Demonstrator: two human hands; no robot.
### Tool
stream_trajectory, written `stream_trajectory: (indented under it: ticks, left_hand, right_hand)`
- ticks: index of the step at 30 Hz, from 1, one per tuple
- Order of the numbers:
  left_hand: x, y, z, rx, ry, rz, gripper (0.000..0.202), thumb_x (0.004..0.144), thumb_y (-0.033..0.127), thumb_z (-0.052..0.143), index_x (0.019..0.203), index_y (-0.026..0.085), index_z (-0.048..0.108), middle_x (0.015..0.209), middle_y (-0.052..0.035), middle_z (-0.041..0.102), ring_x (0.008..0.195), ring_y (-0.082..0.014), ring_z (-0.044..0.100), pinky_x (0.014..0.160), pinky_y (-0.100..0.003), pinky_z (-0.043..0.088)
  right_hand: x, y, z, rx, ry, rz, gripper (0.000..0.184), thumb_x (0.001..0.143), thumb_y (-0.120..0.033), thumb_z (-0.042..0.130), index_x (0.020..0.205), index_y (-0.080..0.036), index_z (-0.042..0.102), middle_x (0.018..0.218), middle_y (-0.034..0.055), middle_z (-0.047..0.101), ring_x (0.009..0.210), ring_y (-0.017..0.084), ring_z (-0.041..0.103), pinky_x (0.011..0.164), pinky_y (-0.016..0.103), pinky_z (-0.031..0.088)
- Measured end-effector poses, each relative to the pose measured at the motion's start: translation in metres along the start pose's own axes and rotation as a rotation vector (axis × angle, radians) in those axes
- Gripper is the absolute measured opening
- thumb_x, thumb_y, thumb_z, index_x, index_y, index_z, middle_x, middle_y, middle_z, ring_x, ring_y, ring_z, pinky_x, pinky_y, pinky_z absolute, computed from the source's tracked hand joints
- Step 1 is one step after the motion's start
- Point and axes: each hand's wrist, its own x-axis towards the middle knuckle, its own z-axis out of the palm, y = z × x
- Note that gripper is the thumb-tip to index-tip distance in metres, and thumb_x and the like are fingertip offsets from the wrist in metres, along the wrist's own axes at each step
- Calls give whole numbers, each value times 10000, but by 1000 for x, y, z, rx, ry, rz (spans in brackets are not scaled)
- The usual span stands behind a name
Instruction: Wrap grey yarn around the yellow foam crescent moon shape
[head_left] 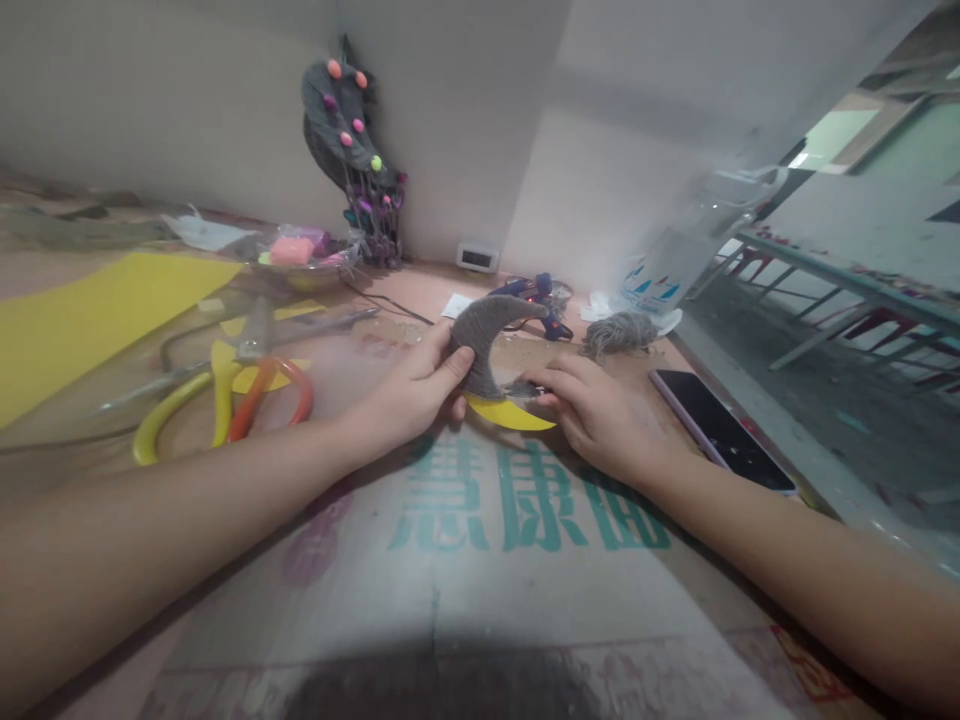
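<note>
A crescent-shaped piece (484, 345) stands between my hands, its upper part wrapped in grey yarn and its lower tip (510, 413) still bare yellow. My left hand (416, 385) grips the wrapped middle with thumb and fingers closed on it. My right hand (592, 410) pinches the yarn strand at the edge of the wrapping, just above the yellow tip. Behind the hands lies a loose bundle of grey yarn (619, 333).
Scissors with yellow and orange handles (225, 395) lie to the left, near a yellow foam sheet (90, 315). A blue glue gun (536, 295) sits at the back, a dark phone (720, 430) to the right. A grey hanging ornament with coloured pompoms (352, 150) leans in the corner.
</note>
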Motion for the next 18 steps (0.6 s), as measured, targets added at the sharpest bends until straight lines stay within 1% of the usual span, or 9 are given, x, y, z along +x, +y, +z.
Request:
stream_trajectory:
  ticks: [5, 8, 12, 18]
  left_hand:
    - [0, 1, 0, -5, 3, 15, 210, 935, 391, 524, 1041, 213, 484, 730, 36, 526, 449, -73, 513, 378, -201, 386]
    - [-1, 4, 1, 5, 9, -4, 206, 932, 377, 528, 1037, 206, 478, 705, 40, 521, 444, -77, 507, 378, -203, 380]
    - [-1, 4, 2, -16, 5, 10, 227, 919, 380, 548, 1051, 203, 496, 704, 37, 527, 453, -81, 510, 402, -212, 402]
    - [0, 2, 1, 0, 13, 7, 216, 922, 387, 551, 1027, 206, 496, 694, 38, 527, 436, -67, 495, 379, -190, 368]
  right_hand:
    - [-1, -1, -3, -55, -2, -12, 302, 1002, -298, 399, 1103, -176, 655, 921, 108, 636, 854, 228, 579, 743, 350, 469]
    - [-1, -1, -4, -80, -4, -15, 299, 1001, -291, 403, 1095, -166, 657, 902, 106, 633, 840, 223, 580, 728, 341, 466]
    - [-1, 0, -3, -76, 6, -24, 285, 999, -295, 411, 1071, -182, 663, 891, 99, 635, 829, 221, 573, 726, 342, 459]
    - [0, -1, -4, -57, -9, -34, 305, 1004, -305, 405, 1074, -166, 667, 894, 103, 638, 827, 217, 568, 737, 345, 449]
